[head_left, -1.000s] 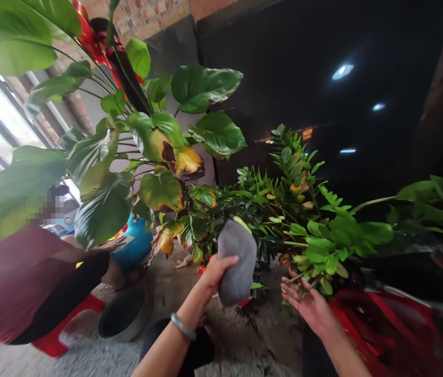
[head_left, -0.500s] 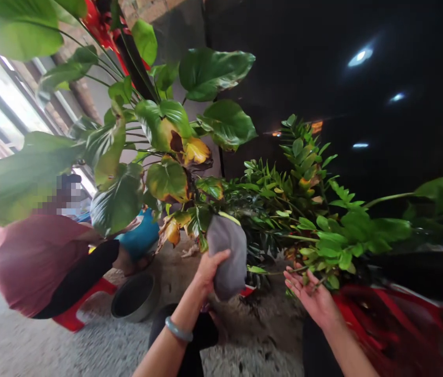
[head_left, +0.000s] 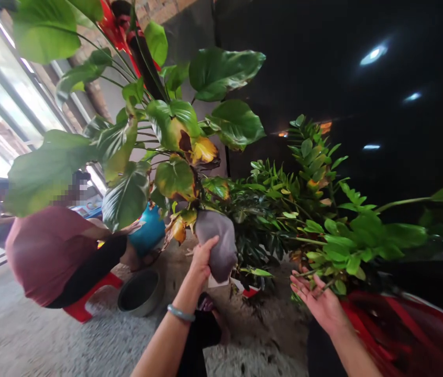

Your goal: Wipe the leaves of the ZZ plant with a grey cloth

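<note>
One grey, soft, flat cloth (head_left: 225, 243), in front of the large plant's lower yellowed leaves (head_left: 179, 230). One round dark-grey basin (head_left: 151, 305); one red plastic stool (head_left: 82, 302), bearing one person in a maroon top (head_left: 51, 251); one pale grey-green bangle (head_left: 181, 313). Hands, two: left (head_left: 201, 256), closed about the cloth, thumb uppermost; right (head_left: 319, 301), palm up, fingers loosely spread beneath thin green stems (head_left: 328, 285), touching them.

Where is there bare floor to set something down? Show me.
The largest bare patch is the grey floor at lower left, bordered by the red stool, the dark tub and the left arm. Crowded: the left hand with its grey cloth below yellowing leaves, and the right hand beside green leaves.
</note>
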Demonstrator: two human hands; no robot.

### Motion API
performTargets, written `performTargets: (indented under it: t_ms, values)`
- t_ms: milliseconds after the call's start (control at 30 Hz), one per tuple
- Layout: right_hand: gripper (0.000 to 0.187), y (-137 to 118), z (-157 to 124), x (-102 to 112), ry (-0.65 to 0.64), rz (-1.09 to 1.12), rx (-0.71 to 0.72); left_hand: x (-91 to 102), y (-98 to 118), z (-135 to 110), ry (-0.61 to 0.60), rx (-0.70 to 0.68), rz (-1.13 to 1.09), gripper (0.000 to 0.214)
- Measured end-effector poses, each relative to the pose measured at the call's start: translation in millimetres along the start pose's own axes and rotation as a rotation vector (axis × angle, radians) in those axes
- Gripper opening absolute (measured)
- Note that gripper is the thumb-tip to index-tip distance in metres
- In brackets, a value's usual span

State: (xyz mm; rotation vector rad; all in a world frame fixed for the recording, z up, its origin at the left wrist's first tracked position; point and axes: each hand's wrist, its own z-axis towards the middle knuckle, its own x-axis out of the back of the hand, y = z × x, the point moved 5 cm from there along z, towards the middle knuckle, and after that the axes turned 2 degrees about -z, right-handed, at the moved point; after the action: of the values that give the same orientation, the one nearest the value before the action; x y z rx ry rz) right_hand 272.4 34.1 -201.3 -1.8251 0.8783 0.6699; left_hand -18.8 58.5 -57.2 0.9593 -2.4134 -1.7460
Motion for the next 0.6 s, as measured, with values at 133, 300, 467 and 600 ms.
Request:
performTargets:
  t_ms: [133, 300, 467, 600]
  values:
    - [0.03, -1, -1, 4, -0.014, -0.029, -0.025, 15.6, -61, -28, -0.162, 0.266, 0.146, 0.026]
    - [0.029, -4, -3, 3, -0.052, -0.043, -0.019, 14.7, -27, -42, -0.314, 0.221, 0.069, 0.03]
    - [0.028, -4, -4, -3, -0.057, -0.034, -0.009, -7.4, 27, -10, -0.108, -0.017, -0.141, 0.02]
    - [0.032, -2, -4, 0, -0.042, -0.032, 0.004, 2.9, -27, -9, -0.021, 0.178, 0.049, 0.027]
